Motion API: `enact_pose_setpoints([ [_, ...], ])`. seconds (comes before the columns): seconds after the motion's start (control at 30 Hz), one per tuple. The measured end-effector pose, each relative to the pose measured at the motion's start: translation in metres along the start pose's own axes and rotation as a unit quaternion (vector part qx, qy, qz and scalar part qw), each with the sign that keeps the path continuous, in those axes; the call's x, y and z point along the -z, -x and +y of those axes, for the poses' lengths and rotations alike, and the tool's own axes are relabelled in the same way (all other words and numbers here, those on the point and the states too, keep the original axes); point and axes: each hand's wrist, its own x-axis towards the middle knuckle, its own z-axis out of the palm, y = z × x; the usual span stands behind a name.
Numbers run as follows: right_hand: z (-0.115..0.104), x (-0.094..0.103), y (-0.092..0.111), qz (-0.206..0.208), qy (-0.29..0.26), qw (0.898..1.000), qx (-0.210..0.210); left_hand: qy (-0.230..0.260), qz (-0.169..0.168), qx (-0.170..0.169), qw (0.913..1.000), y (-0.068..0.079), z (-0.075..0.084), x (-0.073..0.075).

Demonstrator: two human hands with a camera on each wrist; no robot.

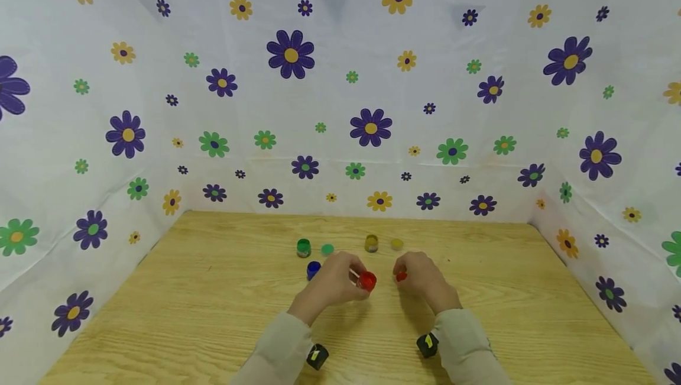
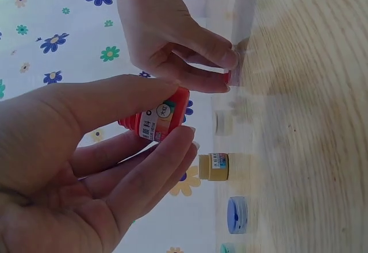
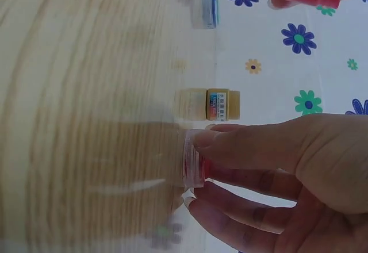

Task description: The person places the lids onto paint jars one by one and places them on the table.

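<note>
Sleeves (image 1: 276, 346) bottom of frame, my left hand (image 1: 334, 279) gripping the opened red pot (image 1: 367, 281) below centre, right hand (image 1: 424, 278) pinching its lid (image 1: 401, 276). Green pot (image 1: 304, 248), yellow pot (image 1: 371, 244) already uncapped mid-frame; blue pot (image 1: 313, 269) half-hidden, can't tell.

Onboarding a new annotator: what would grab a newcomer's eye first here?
Likely the vivid red jar pinched in the left hand, near the middle of the head view. Next, the red lid in the right hand, low at the wooden table. Behind everything, the white cloth printed with purple, green and yellow flowers fills the background.
</note>
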Motion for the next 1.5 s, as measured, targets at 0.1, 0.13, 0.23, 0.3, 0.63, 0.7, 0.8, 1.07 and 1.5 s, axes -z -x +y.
enact_pose_setpoints([
  [0.1, 0.001, 0.001, 0.000, -0.007, 0.005, 1.000, 0.000, 0.005, -0.001, -0.010, 0.9999, 0.005, 0.000, 0.002],
  [0.13, 0.000, 0.002, 0.001, -0.010, 0.006, 1.000, 0.003, 0.005, -0.001, -0.012, 0.9999, 0.007, 0.000, 0.003],
  [0.23, 0.000, 0.007, 0.002, -0.018, 0.017, 1.000, 0.019, 0.005, 0.000, -0.020, 0.9998, 0.010, -0.001, 0.004],
  [0.3, -0.001, 0.011, 0.003, -0.020, 0.019, 0.999, 0.030, 0.004, 0.000, -0.024, 0.9997, 0.011, -0.003, 0.004],
  [0.63, -0.023, 0.038, 0.019, -0.051, -0.069, 0.985, 0.153, -0.006, 0.004, -0.037, 0.9993, 0.010, -0.009, 0.006],
  [0.7, -0.029, 0.042, 0.023, -0.052, -0.087, 0.978, 0.181, -0.005, 0.006, -0.038, 0.9992, 0.010, -0.009, 0.007],
  [0.8, -0.037, 0.046, 0.028, -0.049, -0.101, 0.970, 0.215, -0.008, 0.010, -0.044, 0.9990, 0.011, -0.009, 0.008],
  [1.07, -0.046, 0.047, 0.032, -0.025, -0.095, 0.960, 0.262, -0.009, 0.010, -0.059, 0.9982, 0.012, -0.007, 0.011],
  [1.5, -0.052, 0.046, 0.034, -0.044, -0.121, 0.954, 0.271, -0.003, 0.003, -0.068, 0.9977, 0.014, -0.002, 0.012],
])
